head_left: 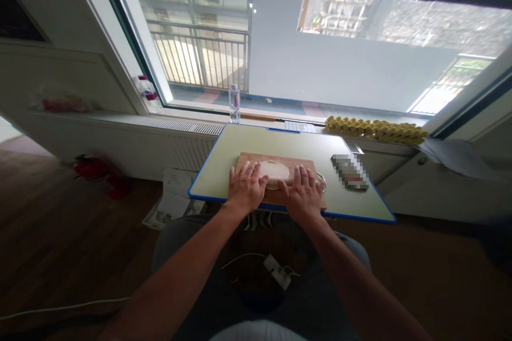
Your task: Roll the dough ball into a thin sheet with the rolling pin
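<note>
A pale, flattened oval of dough [275, 170] lies on a wooden cutting board [280, 158]. Along the dough's near side runs a pale rounded edge, which may be a rolling pin; my hands cover most of it, so I cannot tell. My left hand [247, 187] rests at the left end of the dough, palm down with fingers stretched forward. On the right end lies my right hand [304, 192], also palm down, its fingers extended and slightly apart. A metal ring handle [323, 182] shows at the board's right side.
The board sits on a small blue-edged table [216, 170] against the window sill. A pixelated phone-like object [350, 172] lies at right. Behind stand a plastic bottle [234, 105] and a yellow egg tray [376, 130]. A power strip [277, 272] is below, a red fire extinguisher [102, 173] at left.
</note>
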`<action>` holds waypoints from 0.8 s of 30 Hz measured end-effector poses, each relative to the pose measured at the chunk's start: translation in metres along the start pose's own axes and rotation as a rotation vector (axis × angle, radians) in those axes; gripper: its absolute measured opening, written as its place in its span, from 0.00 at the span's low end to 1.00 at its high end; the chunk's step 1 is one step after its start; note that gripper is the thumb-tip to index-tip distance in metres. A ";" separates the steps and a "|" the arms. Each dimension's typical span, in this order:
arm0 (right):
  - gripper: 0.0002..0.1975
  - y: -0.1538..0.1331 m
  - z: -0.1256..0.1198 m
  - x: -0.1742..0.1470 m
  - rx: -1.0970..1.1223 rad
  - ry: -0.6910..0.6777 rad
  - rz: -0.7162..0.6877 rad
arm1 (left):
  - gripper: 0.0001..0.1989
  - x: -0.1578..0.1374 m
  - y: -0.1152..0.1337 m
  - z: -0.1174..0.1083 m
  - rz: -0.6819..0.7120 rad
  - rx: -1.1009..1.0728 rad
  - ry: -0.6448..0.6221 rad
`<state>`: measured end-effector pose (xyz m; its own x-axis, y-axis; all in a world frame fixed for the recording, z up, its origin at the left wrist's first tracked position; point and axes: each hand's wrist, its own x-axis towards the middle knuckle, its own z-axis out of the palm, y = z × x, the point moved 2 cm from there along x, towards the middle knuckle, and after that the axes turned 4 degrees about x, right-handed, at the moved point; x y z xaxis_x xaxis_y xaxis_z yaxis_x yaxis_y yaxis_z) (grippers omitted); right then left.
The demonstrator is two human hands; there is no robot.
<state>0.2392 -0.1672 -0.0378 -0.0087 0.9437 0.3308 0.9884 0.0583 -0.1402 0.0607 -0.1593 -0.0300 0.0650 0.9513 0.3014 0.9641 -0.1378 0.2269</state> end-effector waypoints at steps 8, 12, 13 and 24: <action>0.38 -0.008 -0.012 0.036 0.027 -0.100 0.021 | 0.29 0.036 -0.003 0.002 -0.014 0.023 -0.028; 0.36 -0.010 -0.019 0.044 0.032 -0.154 0.004 | 0.29 0.047 -0.004 0.002 -0.022 0.031 -0.052; 0.36 -0.009 -0.019 0.043 0.035 -0.153 0.003 | 0.29 0.048 -0.004 0.002 -0.019 0.030 -0.055; 0.38 0.001 0.003 -0.021 0.044 0.062 -0.050 | 0.30 -0.004 -0.002 0.000 0.011 0.009 0.011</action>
<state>0.2396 -0.1864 -0.0477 -0.0469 0.9172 0.3957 0.9794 0.1201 -0.1622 0.0585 -0.1633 -0.0320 0.0724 0.9467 0.3140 0.9656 -0.1454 0.2156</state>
